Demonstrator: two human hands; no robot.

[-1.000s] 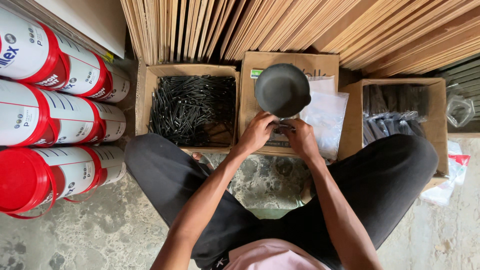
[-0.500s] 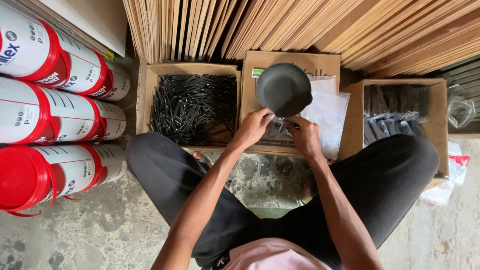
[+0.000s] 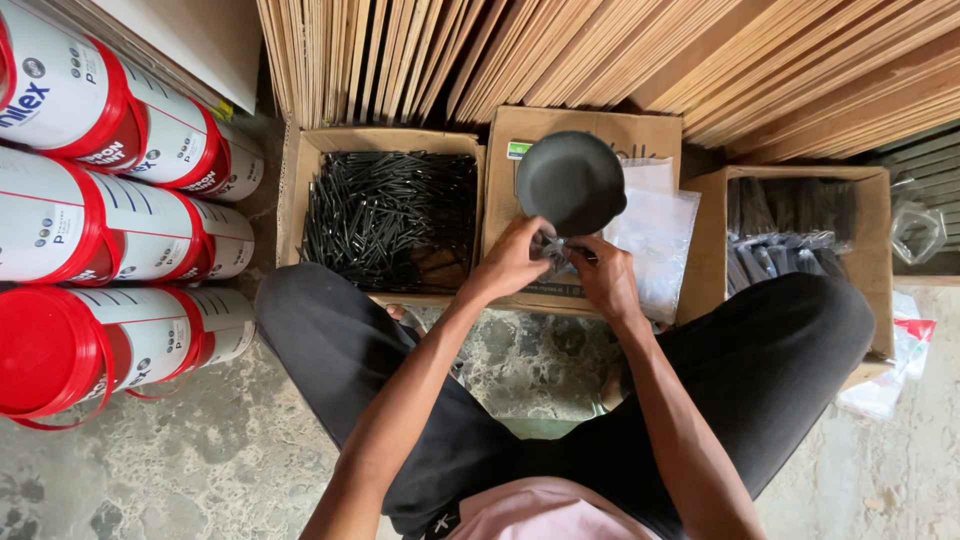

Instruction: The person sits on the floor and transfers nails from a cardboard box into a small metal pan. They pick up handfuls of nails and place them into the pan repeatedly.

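Item: small clear bag (image 3: 556, 252), just below the black bowl (image 3: 570, 182). Left hand (image 3: 512, 258) and right hand (image 3: 603, 275) each held a pinching grip on it. Best kept taut over the flat box (image 3: 520, 140).

You are sitting on the floor of a hardware storeroom or workshop stockroom. Thin plywood sheets (image 3: 620, 55) stand packed on edge along the wall ahead of you. To your left, white tubs with red lids (image 3: 110, 230) lie stacked on their sides. Open cardboard boxes hold stock in bulk: one (image 3: 385, 215) is full of loose black screws, another (image 3: 800, 235) holds bagged dark parts. The rough, stained concrete floor (image 3: 200, 450) is bare.
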